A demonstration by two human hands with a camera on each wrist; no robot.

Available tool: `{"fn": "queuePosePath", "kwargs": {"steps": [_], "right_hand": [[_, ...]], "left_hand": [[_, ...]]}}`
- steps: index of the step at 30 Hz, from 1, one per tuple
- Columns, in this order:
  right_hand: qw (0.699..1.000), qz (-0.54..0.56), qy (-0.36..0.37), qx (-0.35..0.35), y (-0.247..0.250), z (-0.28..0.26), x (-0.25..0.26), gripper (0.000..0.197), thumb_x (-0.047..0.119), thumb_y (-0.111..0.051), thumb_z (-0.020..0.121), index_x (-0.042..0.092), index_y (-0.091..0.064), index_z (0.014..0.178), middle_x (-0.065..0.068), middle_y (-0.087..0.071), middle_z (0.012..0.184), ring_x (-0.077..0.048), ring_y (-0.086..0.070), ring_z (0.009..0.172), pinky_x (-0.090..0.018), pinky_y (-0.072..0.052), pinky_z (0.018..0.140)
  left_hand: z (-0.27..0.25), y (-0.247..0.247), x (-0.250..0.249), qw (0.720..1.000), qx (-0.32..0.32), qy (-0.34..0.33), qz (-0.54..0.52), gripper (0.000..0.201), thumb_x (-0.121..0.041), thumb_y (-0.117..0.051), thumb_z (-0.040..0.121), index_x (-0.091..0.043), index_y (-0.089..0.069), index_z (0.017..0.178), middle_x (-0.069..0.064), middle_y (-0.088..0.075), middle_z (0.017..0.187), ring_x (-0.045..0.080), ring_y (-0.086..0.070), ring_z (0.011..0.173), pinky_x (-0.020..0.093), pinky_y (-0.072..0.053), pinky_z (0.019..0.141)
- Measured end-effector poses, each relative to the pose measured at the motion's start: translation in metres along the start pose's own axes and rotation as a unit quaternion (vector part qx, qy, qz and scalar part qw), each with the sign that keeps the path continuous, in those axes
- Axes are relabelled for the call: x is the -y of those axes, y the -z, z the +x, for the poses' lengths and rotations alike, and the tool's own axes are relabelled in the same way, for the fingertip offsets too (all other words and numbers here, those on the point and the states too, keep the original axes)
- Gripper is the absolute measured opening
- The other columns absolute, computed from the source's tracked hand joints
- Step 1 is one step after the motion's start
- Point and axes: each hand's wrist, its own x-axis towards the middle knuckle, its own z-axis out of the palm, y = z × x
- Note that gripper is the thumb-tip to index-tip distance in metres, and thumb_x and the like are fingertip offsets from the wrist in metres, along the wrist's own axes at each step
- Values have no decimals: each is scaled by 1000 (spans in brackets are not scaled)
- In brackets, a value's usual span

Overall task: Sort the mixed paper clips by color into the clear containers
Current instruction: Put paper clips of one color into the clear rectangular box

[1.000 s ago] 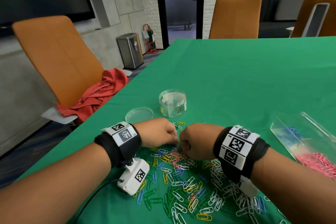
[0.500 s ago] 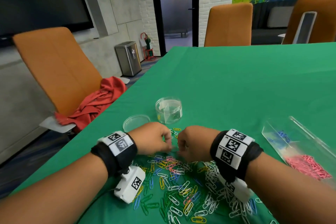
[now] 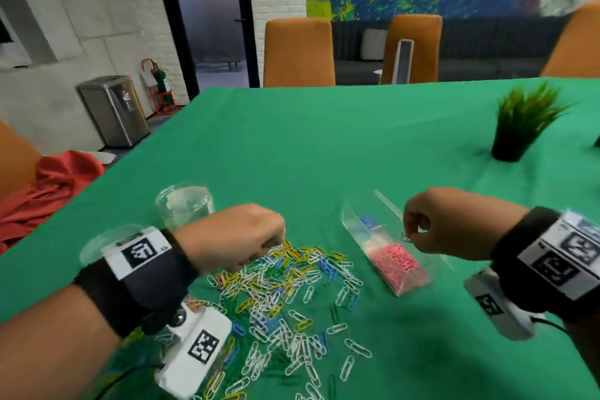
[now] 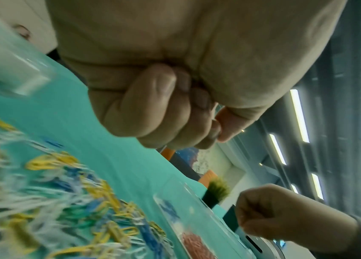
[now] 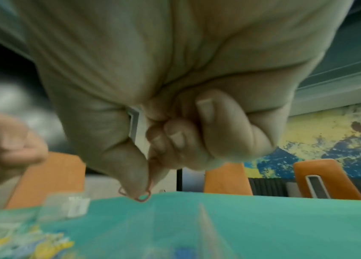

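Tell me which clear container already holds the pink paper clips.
The long rectangular clear plastic box beside the right hand; its near end holds a pink paper clip heap. The round clear jar behind the left hand shows none.

Bare green tabletop [image 3: 324,146] lies open beyond the paper clip pile [image 3: 285,295], between the round clear container [image 3: 185,204] at left and the divided clear box [image 3: 386,253] at right, while a potted plant [image 3: 519,127] stands at far right.
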Motion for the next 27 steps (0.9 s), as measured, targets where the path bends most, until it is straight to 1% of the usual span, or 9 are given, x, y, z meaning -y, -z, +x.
{"fn": "queuePosePath", "kwargs": {"steps": [2, 5, 9, 11, 13, 16, 21, 25, 27], "right_hand": [[1000, -10, -13, 24, -10, -1, -11, 9, 24, -59, 82, 26, -67, 82, 9, -61, 72, -11, -54, 64, -21, -38, 55], [999, 24, -5, 32, -18, -5, -17, 17, 23, -58, 86, 26, -72, 94, 12, -60, 72, -8, -55, 64, -19, -40, 60], [994, 102, -6, 35, -16, -8, -22, 27, 15, -52, 86, 32, -68, 98, 13, -59, 72, 2, -51, 60, -13, -39, 55], [989, 139, -12, 40, -15, -8, -25, 35, 8, -49, 86, 34, -66, 101, 11, -66, 81, -6, -59, 71, -21, -49, 67], [987, 156, -16, 20, -16, -7, -29, 38, 5, -48, 86, 34, -64, 104, 12, -71, 85, -7, -64, 79, -25, -52, 77], [986, 165, -16, -15, -19, -5, -34, 37, 7, -53, 88, 31, -63, 114, 17, -73, 87, 0, -65, 80, -21, -51, 80], [982, 186, -2, -32, -22, -4, -38, 40, 1, -52, 85, 21, -66, 117, 11, -72, 101, 2, -63, 77, -8, -47, 72], [979, 195, -1, -53, -24, -3, -41, 37, 0, -52, 86, 21, -67, 112, 13, -72, 98, -1, -67, 82, -23, -54, 83], [979, 197, 2, -59, -25, -3, -40, 35, 1, -53, 86, 23, -67, 110, 16, -71, 95, 1, -67, 82, -25, -54, 84]], "left_hand": [[18, -18, -23, 995, -13, -31, 89, 33, -21, -46, 97, -21, -52, 65, -7, -45, 49, 7, -38, 42, 22, -34, 41], [36, -40, -52, 988, -11, -63, 137, 30, -25, -51, 97, -19, -66, 71, -10, -52, 52, 6, -47, 49, 11, -37, 45], [53, -63, -78, 988, 7, -81, 132, 24, -25, -56, 91, -19, -78, 82, -6, -54, 53, 9, -42, 47, 25, -33, 48], [61, -73, -86, 986, -3, -86, 142, 21, -28, -60, 90, -21, -78, 82, -1, -62, 63, 12, -48, 54, 24, -37, 50], [70, -82, -94, 984, 3, -94, 150, 18, -25, -62, 91, -19, -79, 88, -1, -72, 79, 16, -60, 70, 22, -46, 62], [83, -91, -106, 993, 16, -84, 87, 14, -12, -57, 92, -15, -71, 92, 10, -64, 82, 25, -54, 71, 30, -49, 68], [89, -92, -115, 994, 46, -23, -102, 18, -4, -51, 98, -7, -66, 108, 12, -68, 102, 23, -67, 90, 39, -57, 93], [81, -88, -113, 989, 47, -20, -141, 19, -5, -52, 98, -12, -65, 108, 13, -68, 113, 25, -67, 105, 41, -53, 100], [74, -78, -109, 989, 44, -33, -137, 23, -3, -52, 98, -15, -66, 111, 13, -68, 122, 25, -66, 114, 40, -53, 100]]}}
